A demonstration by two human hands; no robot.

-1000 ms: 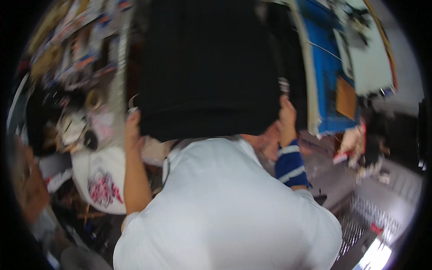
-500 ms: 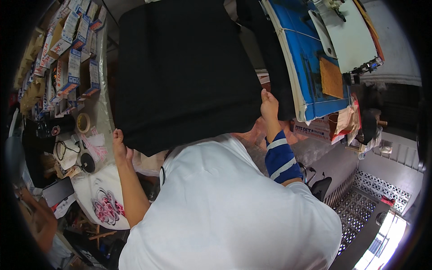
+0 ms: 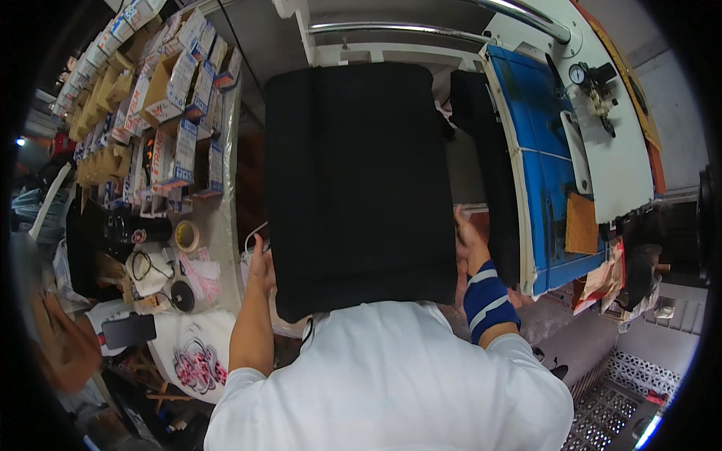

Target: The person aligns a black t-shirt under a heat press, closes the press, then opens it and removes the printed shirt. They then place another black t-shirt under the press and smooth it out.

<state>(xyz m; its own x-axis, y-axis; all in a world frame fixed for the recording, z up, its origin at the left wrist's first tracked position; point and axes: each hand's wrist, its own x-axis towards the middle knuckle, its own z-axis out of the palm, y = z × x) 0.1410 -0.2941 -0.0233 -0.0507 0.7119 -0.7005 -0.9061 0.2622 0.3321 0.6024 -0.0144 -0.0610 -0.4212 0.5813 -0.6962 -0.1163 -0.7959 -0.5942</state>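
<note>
A black cloth (image 3: 361, 188) lies smooth over a flat, rectangular form with rounded corners in front of me. Against the cloth's left edge is my left hand (image 3: 260, 264), its thumb stretched upward and its other fingers partly hidden. My right hand (image 3: 469, 236) sits at the right edge in much the same way, thumb extended and the fingers partly out of sight. Both hands look open beside the cloth. A second black strip (image 3: 500, 180) hangs just right of it, next to a blue padded panel (image 3: 538, 195); whether it joins the cloth is hidden.
Cardboard boxes (image 3: 171, 94) crowd the left table, with a tape roll (image 3: 186, 236) and a phone (image 3: 129, 331) nearer me. A chrome bar (image 3: 398, 30) crosses the back. At right stands a white machine plate with a pressure gauge (image 3: 577, 74). Another person's arm (image 3: 68, 338) shows far left.
The cloth has gone from hanging loosely, its near hem held at both corners, to lying squared over the form. Both hands have shifted to its sides, and the view has tilted.
</note>
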